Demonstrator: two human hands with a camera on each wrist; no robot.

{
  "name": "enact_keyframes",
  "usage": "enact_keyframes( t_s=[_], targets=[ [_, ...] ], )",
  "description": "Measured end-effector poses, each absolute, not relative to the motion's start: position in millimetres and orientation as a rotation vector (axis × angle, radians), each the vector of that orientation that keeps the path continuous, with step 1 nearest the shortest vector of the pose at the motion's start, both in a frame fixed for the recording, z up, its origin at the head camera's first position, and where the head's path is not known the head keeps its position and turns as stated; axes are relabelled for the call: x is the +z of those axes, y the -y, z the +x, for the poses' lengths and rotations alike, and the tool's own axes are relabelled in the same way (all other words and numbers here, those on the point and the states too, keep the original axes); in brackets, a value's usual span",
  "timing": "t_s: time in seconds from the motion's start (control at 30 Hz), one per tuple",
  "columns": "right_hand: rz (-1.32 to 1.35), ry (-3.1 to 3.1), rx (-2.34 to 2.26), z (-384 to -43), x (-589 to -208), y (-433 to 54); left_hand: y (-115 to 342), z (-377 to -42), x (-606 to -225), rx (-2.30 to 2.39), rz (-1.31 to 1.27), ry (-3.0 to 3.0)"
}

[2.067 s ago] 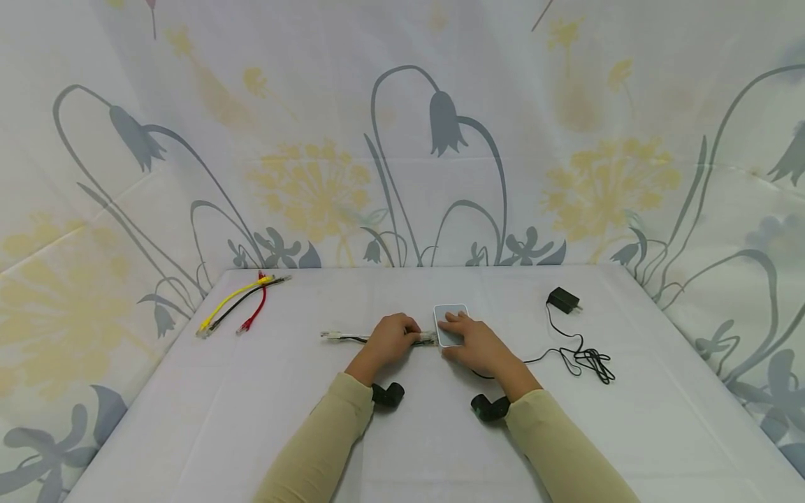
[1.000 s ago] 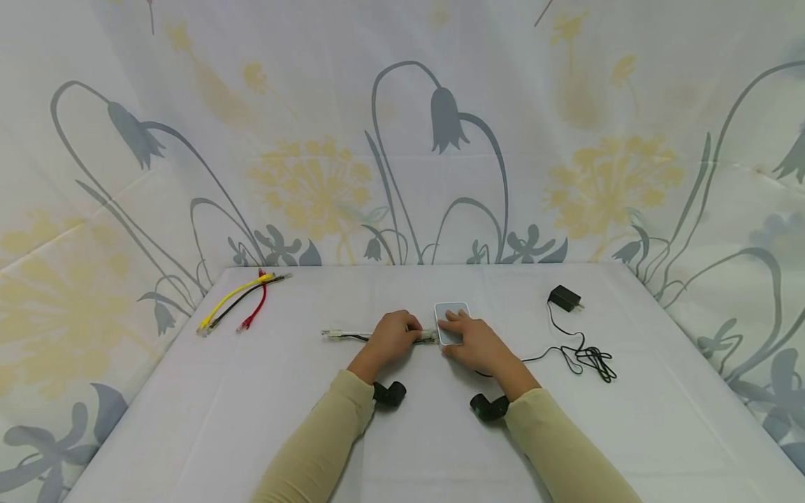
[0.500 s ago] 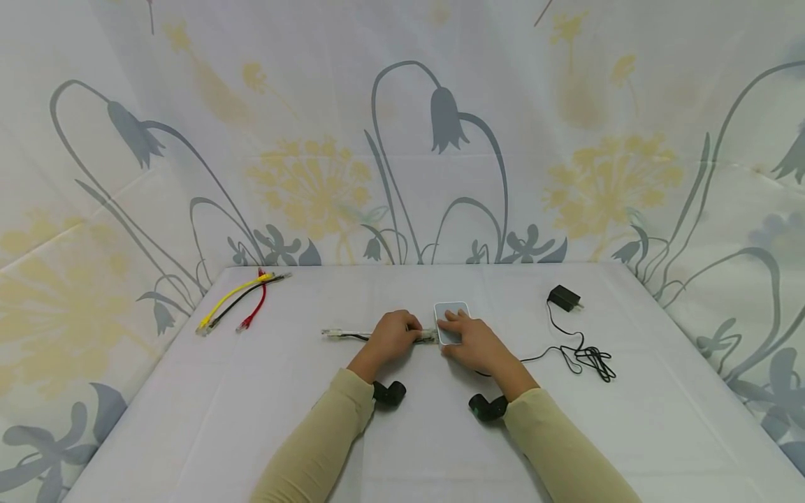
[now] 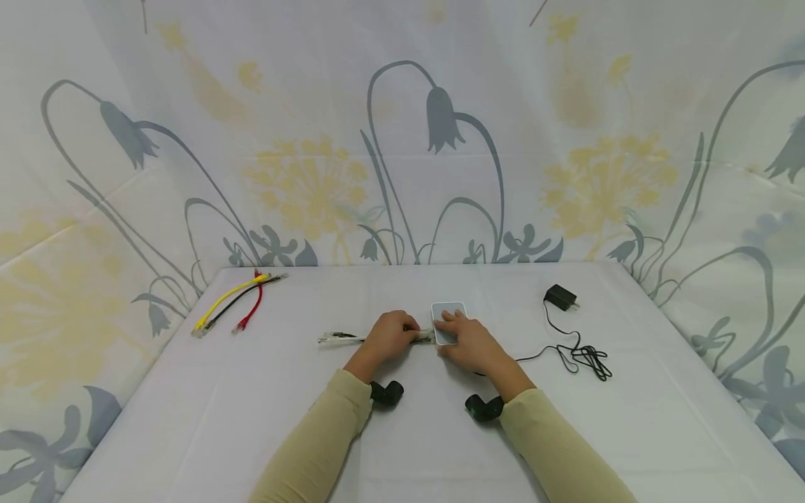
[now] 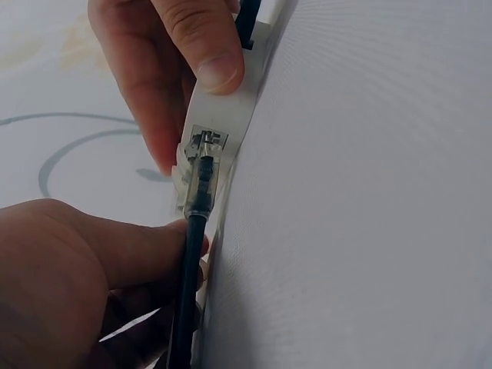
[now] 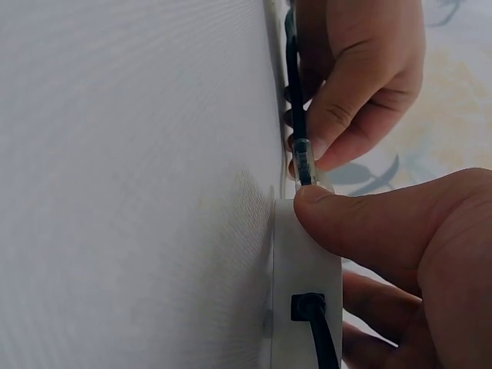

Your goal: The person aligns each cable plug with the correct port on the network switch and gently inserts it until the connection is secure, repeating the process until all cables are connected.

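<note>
Left grip (image 4: 386, 337) pinches cables (image 4: 342, 337) near plug (image 5: 199, 187), long axis pointing right, into left side of box (image 6: 298, 265); full seating unclear. Right grip (image 4: 473, 344) clamps box on surface (image 4: 302, 412), just right of left grip.

One high, two close
My head view is looking forward-down; wrist views are facing each other, sharing the Ethernet switch (image 6: 307, 269).

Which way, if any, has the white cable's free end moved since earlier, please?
Yes, in the head view the free end has shifted slightly away from the table's far edge.
</note>
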State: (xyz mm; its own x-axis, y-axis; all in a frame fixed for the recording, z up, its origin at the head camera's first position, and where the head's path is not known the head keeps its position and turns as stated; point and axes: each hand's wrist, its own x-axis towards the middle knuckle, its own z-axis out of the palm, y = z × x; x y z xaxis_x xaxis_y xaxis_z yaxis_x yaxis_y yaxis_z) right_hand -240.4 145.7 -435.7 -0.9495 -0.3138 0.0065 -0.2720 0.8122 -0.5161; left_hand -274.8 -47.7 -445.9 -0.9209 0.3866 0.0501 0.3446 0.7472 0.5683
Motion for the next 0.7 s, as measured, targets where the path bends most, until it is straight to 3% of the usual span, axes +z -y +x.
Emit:
enact_keyframes(
  t_s=[0.7],
  targets=[
    [-0.425, -2.918, -0.841, -240.5, -439.3, -148.4, 51.8, -271.2, -443.8, 0.936, 0.601, -2.846]
  ],
)
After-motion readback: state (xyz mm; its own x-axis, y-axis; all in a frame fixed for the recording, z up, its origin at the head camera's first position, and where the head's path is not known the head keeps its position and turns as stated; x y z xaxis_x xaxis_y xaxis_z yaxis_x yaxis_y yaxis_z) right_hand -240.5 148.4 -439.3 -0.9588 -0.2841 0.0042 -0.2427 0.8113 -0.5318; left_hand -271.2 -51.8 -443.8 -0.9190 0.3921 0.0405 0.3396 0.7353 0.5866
